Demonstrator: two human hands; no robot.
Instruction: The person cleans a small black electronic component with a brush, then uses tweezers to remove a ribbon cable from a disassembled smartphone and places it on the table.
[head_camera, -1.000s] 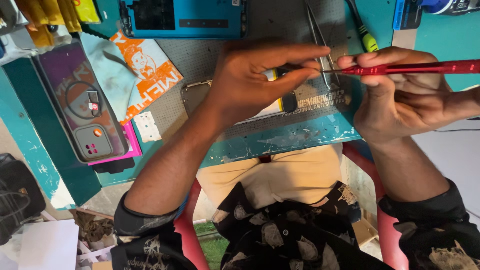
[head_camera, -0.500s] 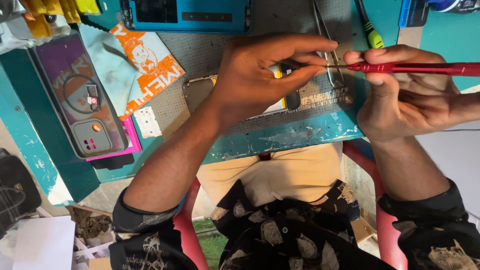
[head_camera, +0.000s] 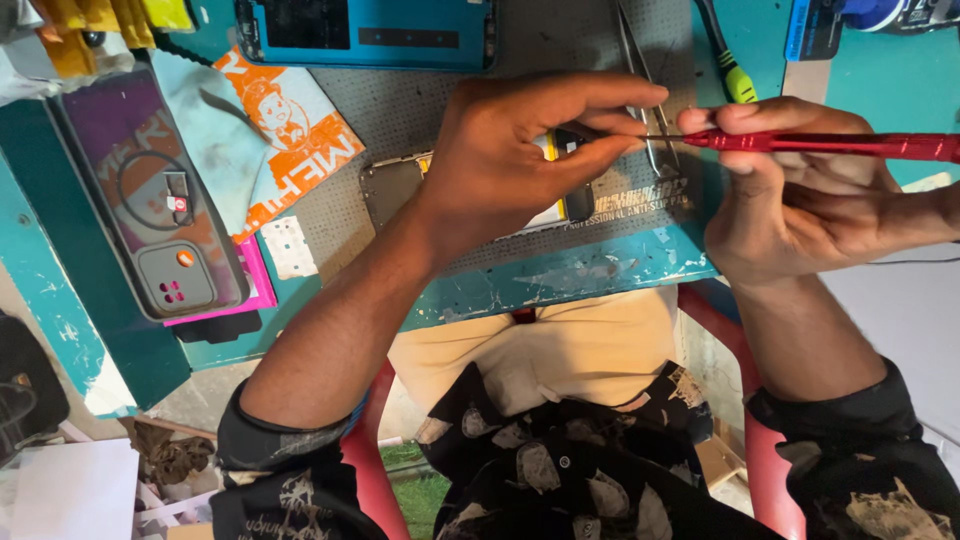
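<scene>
My right hand grips a red screwdriver that lies level, with its thin metal tip pointing left. My left hand reaches over an opened phone on a grey perforated mat. Its thumb and forefinger are pinched around the screwdriver tip; whether a small part sits between them is hidden. Most of the phone is covered by the left hand, so only its left end and a yellow patch show.
Metal tweezers and a green-yellow screwdriver lie at the mat's far right. A blue phone frame lies at the top. At left are an orange-and-white sheet and a purple phone back cover on the teal table.
Both hands stay together over the phone. My left fingers have closed in on the screwdriver tip, and the screwdriver has shifted slightly.
</scene>
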